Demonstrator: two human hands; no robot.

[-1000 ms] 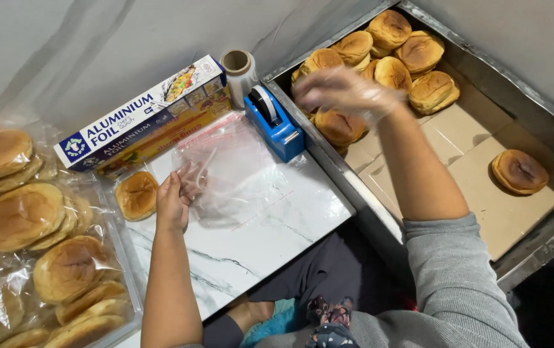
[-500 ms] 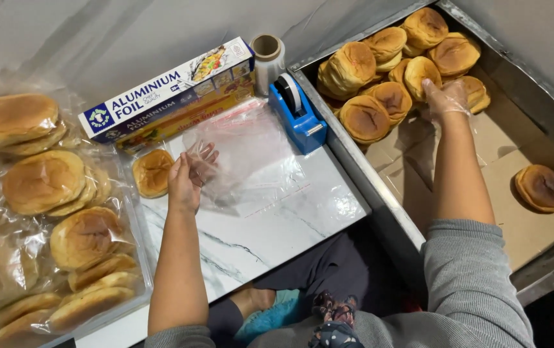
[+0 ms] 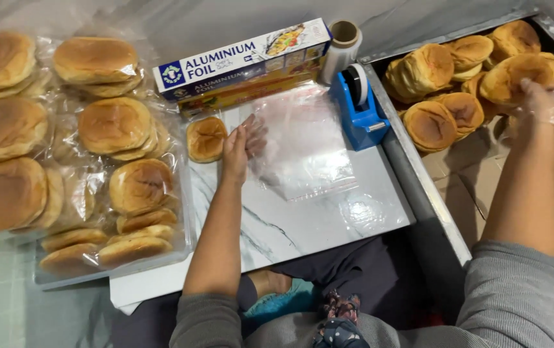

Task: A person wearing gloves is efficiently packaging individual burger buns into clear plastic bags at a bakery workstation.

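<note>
My left hand (image 3: 241, 147), in a thin clear glove, rests on the edge of a clear plastic bag (image 3: 306, 145) lying flat on the marble-patterned board (image 3: 302, 219). A single bun (image 3: 206, 138) lies just left of that hand. My right hand (image 3: 541, 100), also gloved, reaches into the metal tray (image 3: 418, 187) at the right and closes on a bun (image 3: 515, 74) in the pile of loose buns (image 3: 447, 84) there.
A foil box (image 3: 238, 61) lies along the back of the board, with a cling film roll (image 3: 342, 45) and a blue tape dispenser (image 3: 360, 106) beside it. Bagged buns (image 3: 96, 154) are stacked at the left. Cardboard (image 3: 483, 167) lines the tray.
My right hand has moved further right over the bun pile and closed on a bun. My left hand stays on the bag's edge. The view has shifted.
</note>
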